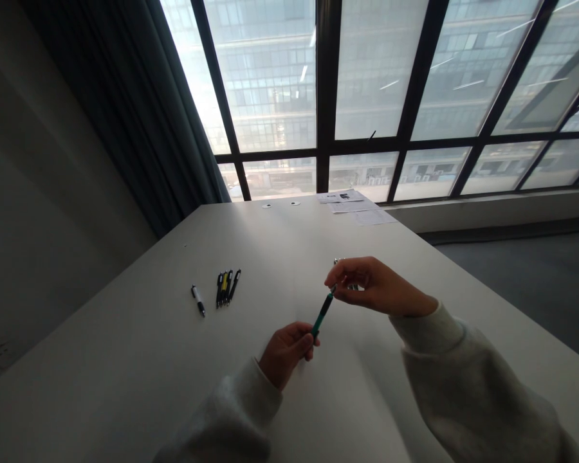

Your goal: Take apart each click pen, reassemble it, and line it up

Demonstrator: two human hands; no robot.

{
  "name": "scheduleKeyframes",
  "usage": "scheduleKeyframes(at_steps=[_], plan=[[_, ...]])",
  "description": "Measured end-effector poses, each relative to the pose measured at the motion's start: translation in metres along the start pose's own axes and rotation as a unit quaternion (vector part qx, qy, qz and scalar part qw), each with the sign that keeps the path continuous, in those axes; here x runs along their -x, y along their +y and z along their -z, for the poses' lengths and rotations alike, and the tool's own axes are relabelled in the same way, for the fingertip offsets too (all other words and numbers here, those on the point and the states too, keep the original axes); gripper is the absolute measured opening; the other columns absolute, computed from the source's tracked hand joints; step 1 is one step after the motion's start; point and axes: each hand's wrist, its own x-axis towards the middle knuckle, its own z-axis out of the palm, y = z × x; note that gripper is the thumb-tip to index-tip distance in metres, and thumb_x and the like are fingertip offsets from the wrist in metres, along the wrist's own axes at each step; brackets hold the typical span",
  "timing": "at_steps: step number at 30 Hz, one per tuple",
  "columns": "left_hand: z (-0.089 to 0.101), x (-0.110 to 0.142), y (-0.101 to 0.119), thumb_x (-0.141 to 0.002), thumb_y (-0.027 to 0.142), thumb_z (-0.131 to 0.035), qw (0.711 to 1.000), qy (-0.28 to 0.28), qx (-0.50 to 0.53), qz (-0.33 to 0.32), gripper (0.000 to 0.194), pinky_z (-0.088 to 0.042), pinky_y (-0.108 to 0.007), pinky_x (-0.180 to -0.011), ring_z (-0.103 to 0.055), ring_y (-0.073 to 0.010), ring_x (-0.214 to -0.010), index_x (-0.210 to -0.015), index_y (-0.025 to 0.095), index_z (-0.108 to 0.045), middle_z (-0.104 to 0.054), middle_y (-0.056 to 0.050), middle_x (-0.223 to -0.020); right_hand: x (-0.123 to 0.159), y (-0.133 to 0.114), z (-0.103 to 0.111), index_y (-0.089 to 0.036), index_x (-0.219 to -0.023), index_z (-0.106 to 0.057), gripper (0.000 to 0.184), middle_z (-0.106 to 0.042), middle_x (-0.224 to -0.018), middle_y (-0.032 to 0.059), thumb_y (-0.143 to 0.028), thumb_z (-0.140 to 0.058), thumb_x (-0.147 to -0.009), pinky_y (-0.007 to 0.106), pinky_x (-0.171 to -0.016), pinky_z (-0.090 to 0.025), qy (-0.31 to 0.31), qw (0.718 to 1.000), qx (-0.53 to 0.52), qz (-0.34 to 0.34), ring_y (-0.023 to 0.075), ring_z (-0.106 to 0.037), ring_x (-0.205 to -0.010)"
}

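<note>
My left hand (286, 351) is closed round the lower end of a teal pen (323, 313), which slants up to the right above the white table (125, 360). My right hand (374, 285) pinches the pen's upper tip between thumb and forefinger. A small metallic part shows at the top of my right fingers; I cannot make out what it is. Both sleeves are light grey.
Three dark pens, one with yellow, lie side by side (226, 287) on the table to the left, with a white-and-black pen (198, 300) beside them. Papers (354, 204) lie at the table's far edge by the large window. A dark curtain hangs at the left.
</note>
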Motion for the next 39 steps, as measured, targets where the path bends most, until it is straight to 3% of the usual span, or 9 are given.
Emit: scheduleKeyframes(at_steps=[7, 14, 22, 24, 29, 32, 36, 39], plan=[[0.0, 0.001, 0.001, -0.062, 0.04, -0.084, 1.0, -0.003, -0.009, -0.004, 0.038, -0.035, -0.022, -0.051, -0.053, -0.0089, -0.052, -0.081, 0.011, -0.069, -0.068, -0.005, -0.068, 0.0, -0.001, 0.0, -0.015, -0.095, -0.068, 0.018, -0.069, -0.089, 0.0064, -0.028, -0.068, -0.082, 0.03, -0.069, -0.054, -0.024, 0.999, 0.023, -0.004, 0.0167, -0.063, -0.077], [0.002, -0.001, -0.001, -0.062, 0.04, -0.084, 1.0, -0.006, -0.021, -0.011, 0.037, -0.034, -0.023, -0.052, -0.051, -0.0083, -0.051, -0.081, 0.011, -0.069, -0.067, -0.004, -0.067, 0.001, 0.0, 0.0, -0.014, -0.092, -0.068, 0.023, -0.066, -0.075, 0.0043, -0.035, -0.067, -0.083, 0.026, -0.06, -0.048, -0.039, 0.997, 0.052, -0.03, 0.014, -0.058, -0.066], [0.001, 0.0, 0.001, -0.065, 0.04, -0.081, 0.999, 0.008, -0.045, -0.02, 0.034, -0.032, -0.022, -0.051, -0.048, -0.0075, -0.05, -0.08, 0.012, -0.069, -0.065, -0.003, -0.065, -0.002, 0.009, -0.005, -0.015, -0.052, -0.055, 0.053, -0.047, -0.045, -0.0031, -0.054, -0.055, -0.088, 0.025, -0.048, -0.03, -0.007, 0.974, 0.216, -0.06, 0.0076, -0.036, -0.045], [0.0, 0.001, 0.001, -0.064, 0.04, -0.082, 0.999, 0.016, -0.035, -0.015, 0.035, -0.032, -0.022, -0.051, -0.048, -0.0069, -0.05, -0.081, 0.012, -0.069, -0.065, -0.003, -0.065, -0.003, 0.008, -0.005, -0.015, -0.054, -0.057, 0.055, -0.05, -0.047, -0.0019, -0.055, -0.05, -0.09, 0.025, -0.049, -0.032, -0.007, 0.976, 0.203, -0.074, 0.0084, -0.04, -0.045], [0.002, 0.0, -0.001, -0.062, 0.041, -0.083, 0.999, 0.029, -0.013, -0.006, 0.038, -0.03, -0.021, -0.049, -0.047, -0.006, -0.048, -0.082, 0.012, -0.069, -0.065, -0.003, -0.065, -0.001, 0.001, -0.001, -0.016, -0.09, -0.067, 0.034, -0.066, -0.073, 0.0029, -0.049, -0.06, -0.086, 0.024, -0.056, -0.04, -0.004, 0.99, 0.137, -0.022, 0.0134, -0.056, -0.063], [0.002, -0.001, 0.0, -0.061, 0.042, -0.083, 1.0, 0.029, -0.008, -0.003, 0.039, -0.029, -0.021, -0.048, -0.045, -0.0054, -0.047, -0.081, 0.012, -0.068, -0.064, -0.003, -0.065, -0.002, 0.003, -0.003, -0.016, -0.077, -0.066, 0.032, -0.063, -0.065, 0.0016, -0.047, -0.061, -0.087, 0.025, -0.056, -0.038, -0.005, 0.983, 0.182, -0.019, 0.0119, -0.052, -0.058], [0.0, 0.0, 0.003, -0.059, 0.042, -0.085, 0.999, 0.036, -0.002, -0.001, 0.041, -0.028, -0.021, -0.047, -0.046, -0.0055, -0.047, -0.08, 0.012, -0.067, -0.064, -0.002, -0.063, -0.006, 0.009, -0.007, -0.016, -0.054, -0.055, 0.053, -0.052, -0.048, -0.0007, -0.052, -0.05, -0.092, 0.026, -0.054, -0.033, 0.034, 0.966, 0.248, -0.064, 0.0094, -0.042, -0.047], [-0.001, 0.001, 0.003, -0.059, 0.042, -0.085, 0.999, 0.041, 0.003, 0.001, 0.041, -0.028, -0.021, -0.047, -0.047, -0.0054, -0.047, -0.081, 0.012, -0.066, -0.064, -0.002, -0.063, -0.006, 0.008, -0.006, -0.016, -0.065, -0.061, 0.048, -0.058, -0.057, 0.0003, -0.052, -0.046, -0.093, 0.026, -0.054, -0.033, 0.029, 0.974, 0.22, -0.055, 0.0105, -0.046, -0.051]])
